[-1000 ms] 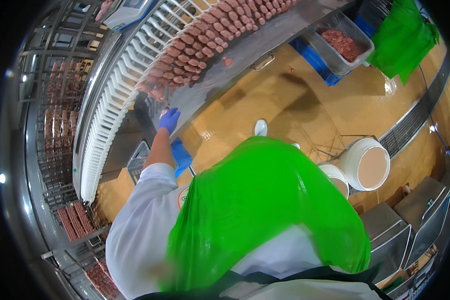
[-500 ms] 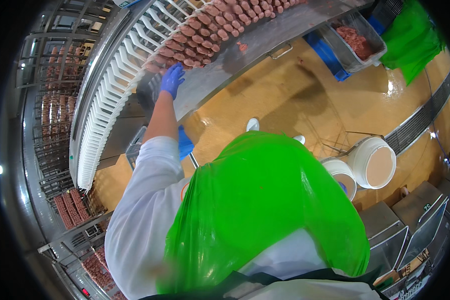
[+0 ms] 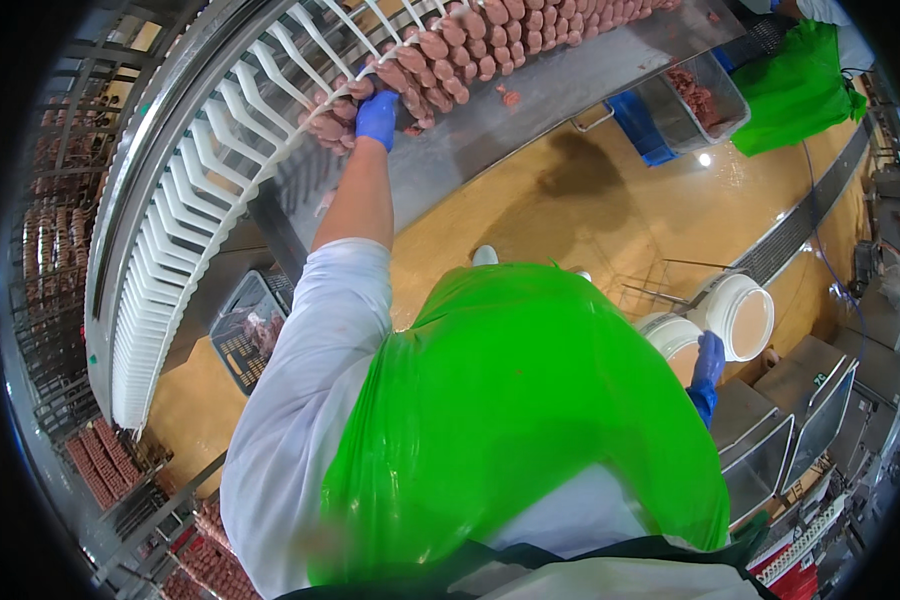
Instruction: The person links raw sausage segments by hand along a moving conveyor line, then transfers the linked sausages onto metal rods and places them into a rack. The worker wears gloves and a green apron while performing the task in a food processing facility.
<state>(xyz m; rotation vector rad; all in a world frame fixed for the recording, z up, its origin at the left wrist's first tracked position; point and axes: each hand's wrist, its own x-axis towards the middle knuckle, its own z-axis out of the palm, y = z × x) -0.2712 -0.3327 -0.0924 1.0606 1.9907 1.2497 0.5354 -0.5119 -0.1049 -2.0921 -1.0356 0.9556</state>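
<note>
My left hand (image 3: 377, 118), in a blue glove, is at the near left end of the linked sausages (image 3: 422, 72). Its fingers curl in among the pink links and are partly hidden, seemingly closed on them. Strings of links hang in rows along a curved rail with white hooks (image 3: 202, 150). Beneath them runs a metal table (image 3: 570, 85) with a small scrap of meat (image 3: 509, 95) on it. My right hand (image 3: 708, 358), blue-gloved with a blue cuff, is low at the right beside my green apron. Its fingers look stretched out, with nothing seen in them, near two white buckets (image 3: 746, 318).
A grey tub (image 3: 732, 100) of meat and a blue crate (image 3: 642, 128) stand beyond the table. Another person in a green apron (image 3: 798, 88) is at the far right. A grey basket (image 3: 238, 350) sits under the rail at the left. Metal carts (image 3: 770, 460) stand at the lower right.
My left hand has gone from reaching at the edge of the links to being in among them. My right hand has come into view beside the buckets. The whole view has shifted.
</note>
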